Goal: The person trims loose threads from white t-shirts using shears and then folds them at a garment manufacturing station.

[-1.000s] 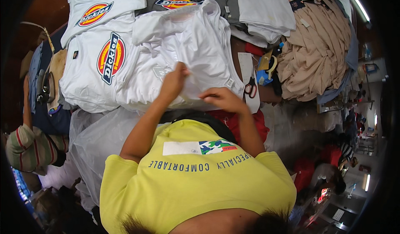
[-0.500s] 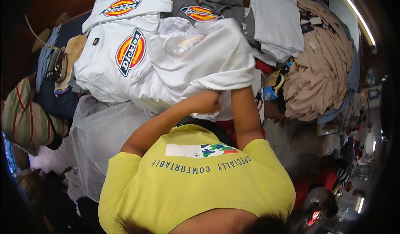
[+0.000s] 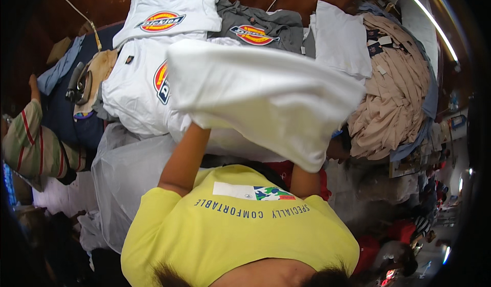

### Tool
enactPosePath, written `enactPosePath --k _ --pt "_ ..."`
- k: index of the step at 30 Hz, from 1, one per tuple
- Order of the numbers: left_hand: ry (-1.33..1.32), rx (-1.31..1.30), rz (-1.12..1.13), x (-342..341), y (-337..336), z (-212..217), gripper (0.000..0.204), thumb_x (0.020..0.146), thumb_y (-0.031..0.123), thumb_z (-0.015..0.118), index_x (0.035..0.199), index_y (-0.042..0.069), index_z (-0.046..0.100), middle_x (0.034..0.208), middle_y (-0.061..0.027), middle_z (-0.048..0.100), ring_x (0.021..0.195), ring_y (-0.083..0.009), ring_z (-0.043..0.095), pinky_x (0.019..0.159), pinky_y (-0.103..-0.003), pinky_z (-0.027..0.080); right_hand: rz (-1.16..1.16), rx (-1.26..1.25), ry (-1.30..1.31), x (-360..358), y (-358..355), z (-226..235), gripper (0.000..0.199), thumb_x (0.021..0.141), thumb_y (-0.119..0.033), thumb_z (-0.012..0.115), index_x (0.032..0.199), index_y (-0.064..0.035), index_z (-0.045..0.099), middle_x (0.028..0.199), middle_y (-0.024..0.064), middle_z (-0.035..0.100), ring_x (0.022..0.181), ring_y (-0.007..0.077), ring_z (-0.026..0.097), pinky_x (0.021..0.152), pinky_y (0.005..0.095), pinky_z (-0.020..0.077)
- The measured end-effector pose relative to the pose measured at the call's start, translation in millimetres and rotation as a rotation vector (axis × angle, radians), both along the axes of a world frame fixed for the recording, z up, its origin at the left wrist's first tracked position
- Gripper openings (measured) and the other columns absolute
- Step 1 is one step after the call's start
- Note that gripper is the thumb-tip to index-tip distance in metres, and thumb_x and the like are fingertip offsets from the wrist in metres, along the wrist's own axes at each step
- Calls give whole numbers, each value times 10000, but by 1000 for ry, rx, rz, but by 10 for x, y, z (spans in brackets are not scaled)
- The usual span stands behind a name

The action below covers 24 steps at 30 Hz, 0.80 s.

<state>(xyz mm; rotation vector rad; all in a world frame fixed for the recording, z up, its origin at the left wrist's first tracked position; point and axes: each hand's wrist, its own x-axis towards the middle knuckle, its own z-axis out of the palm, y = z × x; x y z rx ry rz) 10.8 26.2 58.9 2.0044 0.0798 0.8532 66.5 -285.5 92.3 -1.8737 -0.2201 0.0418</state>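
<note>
— Where is the white shirt [image 3: 266, 95] right now?

— Lifted off the desk [image 3: 102, 3], spread in the air in front of the person. Its long axis runs from upper left to lower right across the view, and it hangs over the pile of white printed shirts [image 3: 135, 90] below.

— And the hands?

— Both are hidden behind the cloth. The left forearm [image 3: 184, 156] goes up to the shirt's lower left edge; the right forearm [image 3: 306, 180] meets the lower right corner. I cannot tell how the fingers sit; probably each hand grips an edge from underneath, but the fabric covers them.

— Which arm is nearer the stack?

— The left one. It rises just beside the white printed shirts, while the right arm sits towards the beige garments [image 3: 394, 95] on the right side.

— So the shirt lies which way from the hands?

— Up and away from the person, draped forward over both hands, with most of the cloth beyond them above the desk.

— Anything else around?

— A grey printed shirt [image 3: 261, 28] further back, clear plastic bags [image 3: 128, 169] at the near left, and another person's striped sleeve [image 3: 36, 149] at the left edge.
</note>
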Motion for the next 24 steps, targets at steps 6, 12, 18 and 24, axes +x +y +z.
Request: enactPosePath --k 6,12,18,24 --pt "519 137 -175 -278 222 -764 320 803 152 592 1092 21 549 1001 -80 607 859 -245 579 727 -386 461 211 -354 290 -902 -377 -481 491 788 -257 650 1176 8 511 1126 85 555 1042 186 506 909 294 386" --pt "364 169 -91 -946 305 -849 327 802 150 593 1100 24 546 1010 -73 605 861 -236 578 728 -379 463 706 -155 437 -1358 186 -406 522 778 -271 663 1186 11 501 1151 85 542 1066 186 492 925 294 374" --pt "710 274 -271 -398 508 -1023 333 802 149 593 1108 26 544 1019 -65 603 862 -227 577 730 -372 464 331 -196 179 -918 1142 -630 553 769 -284 675 1196 15 491 1175 85 529 1090 185 478 940 293 362" --pt "125 86 -35 -328 710 -402 340 802 147 594 1116 29 542 1028 -58 601 864 -218 576 731 -366 466 51 185 -13 -669 388 101 585 759 -298 688 1206 19 481 1199 84 516 1114 184 465 956 292 350"
